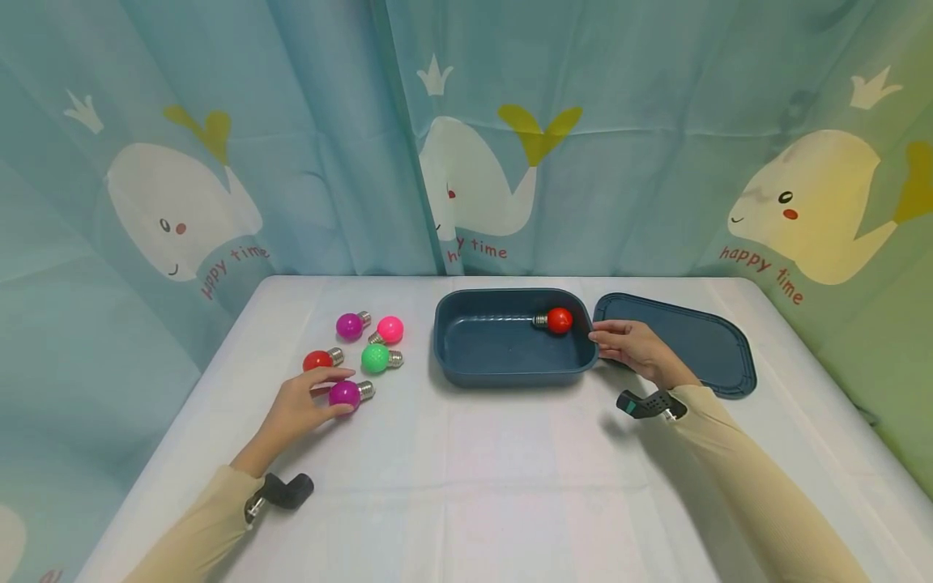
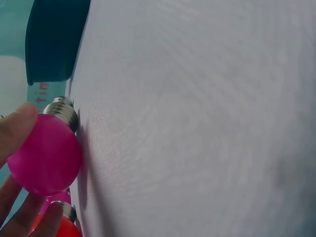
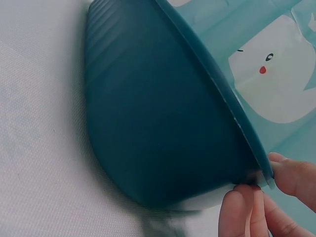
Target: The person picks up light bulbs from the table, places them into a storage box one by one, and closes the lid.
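Observation:
On the left, my left hand (image 1: pixel 302 405) has its thumb and fingers around a purple light bulb (image 1: pixel 345 394) with a silver screw base. The left wrist view shows the thumb against that purple bulb's (image 2: pixel 47 155) upper side and fingers at its lower side. My right hand (image 1: pixel 637 348) pinches the right rim of a dark blue rectangular container (image 1: pixel 503 379); the right wrist view shows thumb and fingertips on either side of the rim (image 3: pixel 232 108). Inside the container, toward its right end, lies a red bulb (image 1: pixel 559 321).
Beyond the left hand lie a red bulb (image 1: pixel 317 360), a green bulb (image 1: pixel 375 359), a pink bulb (image 1: pixel 390 329) and another purple bulb (image 1: pixel 350 326). The container's dark blue lid (image 1: pixel 678 340) lies to its right. A whale-print curtain (image 1: pixel 328 162) hangs behind the white table (image 1: pixel 474 486).

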`<control>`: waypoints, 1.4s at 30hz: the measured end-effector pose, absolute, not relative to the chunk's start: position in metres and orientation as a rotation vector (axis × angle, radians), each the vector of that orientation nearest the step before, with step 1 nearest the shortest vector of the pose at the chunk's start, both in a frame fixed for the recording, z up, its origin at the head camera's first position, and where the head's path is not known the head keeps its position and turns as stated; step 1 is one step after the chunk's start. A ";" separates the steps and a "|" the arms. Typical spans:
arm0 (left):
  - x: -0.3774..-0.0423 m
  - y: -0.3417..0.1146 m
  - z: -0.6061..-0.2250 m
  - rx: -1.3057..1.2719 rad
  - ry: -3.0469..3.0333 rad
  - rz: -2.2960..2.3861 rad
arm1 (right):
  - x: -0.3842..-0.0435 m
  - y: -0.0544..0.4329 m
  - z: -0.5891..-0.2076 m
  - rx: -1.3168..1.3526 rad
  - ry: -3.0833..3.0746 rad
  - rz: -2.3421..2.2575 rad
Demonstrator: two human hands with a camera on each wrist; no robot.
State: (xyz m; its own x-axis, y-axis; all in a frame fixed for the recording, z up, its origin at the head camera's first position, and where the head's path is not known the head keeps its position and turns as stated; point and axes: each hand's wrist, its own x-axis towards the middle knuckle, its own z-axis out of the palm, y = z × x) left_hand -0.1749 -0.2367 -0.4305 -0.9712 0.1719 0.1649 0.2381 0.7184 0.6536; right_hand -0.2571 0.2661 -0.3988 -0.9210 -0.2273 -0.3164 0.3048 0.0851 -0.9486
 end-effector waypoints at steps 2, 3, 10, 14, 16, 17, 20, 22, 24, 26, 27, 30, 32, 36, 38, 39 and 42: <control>-0.175 -0.237 -0.430 -0.325 -2.852 -1.084 | -0.257 0.266 -0.399 0.076 1.987 -1.893; -0.175 -0.237 -0.430 -0.319 -2.864 -1.081 | -0.257 0.266 -0.399 0.075 1.989 -1.890; -0.176 -0.236 -0.428 -0.284 -2.906 -1.122 | -0.258 0.266 -0.398 0.078 2.012 -1.871; -0.176 -0.237 -0.429 -0.253 -2.922 -1.137 | -0.258 0.266 -0.398 0.083 1.995 -1.889; -0.176 -0.237 -0.430 -0.242 -2.930 -1.135 | -0.257 0.266 -0.398 0.079 1.990 -1.894; -0.176 -0.237 -0.429 -0.236 -2.934 -1.135 | -0.257 0.266 -0.398 0.077 1.989 -1.896; -0.175 -0.238 -0.429 -0.229 -2.942 -1.143 | -0.257 0.266 -0.397 0.069 1.989 -1.897; -0.175 -0.238 -0.429 -0.235 -2.944 -1.153 | -0.257 0.266 -0.397 0.068 1.985 -1.898; -0.175 -0.239 -0.429 -0.242 -2.944 -1.158 | -0.257 0.266 -0.398 0.070 1.982 -1.899; -0.175 -0.239 -0.428 -0.254 -2.942 -1.161 | -0.257 0.266 -0.398 0.072 1.984 -1.895; -0.175 -0.239 -0.429 -0.254 -2.942 -1.161 | -0.257 0.267 -0.398 0.071 1.989 -1.890; -0.175 -0.239 -0.428 -0.252 -2.944 -1.162 | -0.257 0.267 -0.398 0.066 2.009 -1.877; -0.175 -0.239 -0.426 -0.250 -2.956 -1.160 | -0.257 0.267 -0.398 0.059 2.018 -1.869; -0.175 -0.239 -0.422 -0.247 -2.996 -1.145 | -0.257 0.267 -0.398 0.057 1.980 -1.900; -0.175 -0.240 -0.419 -0.255 -3.008 -1.146 | -0.257 0.267 -0.398 0.060 1.959 -1.916; -0.175 -0.240 -0.418 -0.261 -3.010 -1.153 | -0.257 0.267 -0.398 0.061 1.951 -1.923; -0.176 -0.241 -0.411 -0.287 -3.009 -1.175 | -0.257 0.267 -0.398 0.063 1.957 -1.916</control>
